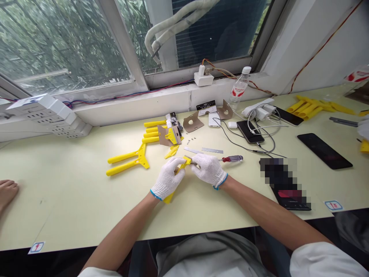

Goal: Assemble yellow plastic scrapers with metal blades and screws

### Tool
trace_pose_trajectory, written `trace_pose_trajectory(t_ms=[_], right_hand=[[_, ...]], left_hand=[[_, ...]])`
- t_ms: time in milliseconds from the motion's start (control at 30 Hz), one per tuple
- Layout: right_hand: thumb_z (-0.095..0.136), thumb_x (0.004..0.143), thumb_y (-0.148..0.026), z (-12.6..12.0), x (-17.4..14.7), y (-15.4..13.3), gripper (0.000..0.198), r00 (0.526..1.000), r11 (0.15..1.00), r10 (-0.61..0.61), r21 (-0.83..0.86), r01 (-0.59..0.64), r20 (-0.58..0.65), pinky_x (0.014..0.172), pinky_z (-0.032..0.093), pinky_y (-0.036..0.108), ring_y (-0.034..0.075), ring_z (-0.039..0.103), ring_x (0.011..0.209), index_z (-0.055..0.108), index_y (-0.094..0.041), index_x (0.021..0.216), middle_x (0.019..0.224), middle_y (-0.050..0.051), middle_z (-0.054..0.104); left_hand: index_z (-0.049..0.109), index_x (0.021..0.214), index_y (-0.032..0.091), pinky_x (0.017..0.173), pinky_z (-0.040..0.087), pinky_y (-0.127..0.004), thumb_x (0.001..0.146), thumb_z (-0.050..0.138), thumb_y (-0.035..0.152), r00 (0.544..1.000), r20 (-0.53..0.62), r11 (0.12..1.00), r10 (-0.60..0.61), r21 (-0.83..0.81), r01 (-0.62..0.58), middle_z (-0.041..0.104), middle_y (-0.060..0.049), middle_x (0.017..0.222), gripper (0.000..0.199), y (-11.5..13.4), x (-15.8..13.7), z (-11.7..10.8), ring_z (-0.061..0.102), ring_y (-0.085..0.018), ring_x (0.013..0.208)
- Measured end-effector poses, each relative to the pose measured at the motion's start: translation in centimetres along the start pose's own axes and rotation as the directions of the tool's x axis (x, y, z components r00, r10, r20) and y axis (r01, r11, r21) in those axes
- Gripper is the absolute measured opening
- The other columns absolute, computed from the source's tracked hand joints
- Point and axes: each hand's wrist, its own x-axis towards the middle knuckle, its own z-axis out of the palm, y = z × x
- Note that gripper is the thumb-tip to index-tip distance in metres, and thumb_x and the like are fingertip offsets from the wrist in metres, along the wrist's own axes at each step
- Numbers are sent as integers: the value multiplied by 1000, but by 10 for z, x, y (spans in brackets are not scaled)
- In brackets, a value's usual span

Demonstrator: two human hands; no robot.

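Note:
My left hand (169, 177), in a white knit glove, is wrapped round a yellow scraper (168, 198), whose handle points toward me. Beside the scraper's head, my gloved right hand (210, 169) is closed, its fingertips pinched at a small greyish part I cannot make out. A screwdriver (232, 158) with a clear red and purple handle lies just beyond the right hand. Flat metal blades (212, 150) and small screws (188, 142) rest beyond both hands. Close to the left hand lies a loose yellow plastic piece (172, 151).
Two yellow scraper handles (123, 167) lie to the left, with several packaged scrapers (170, 135) behind. Phones (324, 151), cables and a power strip (258, 109) occupy the right. A water bottle (239, 88) stands by the window. Another person's hand (8, 192) rests at far left.

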Motion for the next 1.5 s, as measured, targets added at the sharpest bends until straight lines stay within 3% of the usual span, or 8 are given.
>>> trace_pose_trajectory(t_ms=[1500], right_hand=[[68, 92, -17, 1, 0, 0, 9, 1000, 1000, 1, -1, -1, -26, 67, 39, 29, 13, 63, 71, 76, -21, 89, 81, -1, 73]], left_hand=[[71, 120, 23, 69, 58, -28, 91, 60, 8, 1000, 0, 1000, 0, 3, 0, 76, -8, 128, 34, -1, -1, 1, 74, -19, 93]])
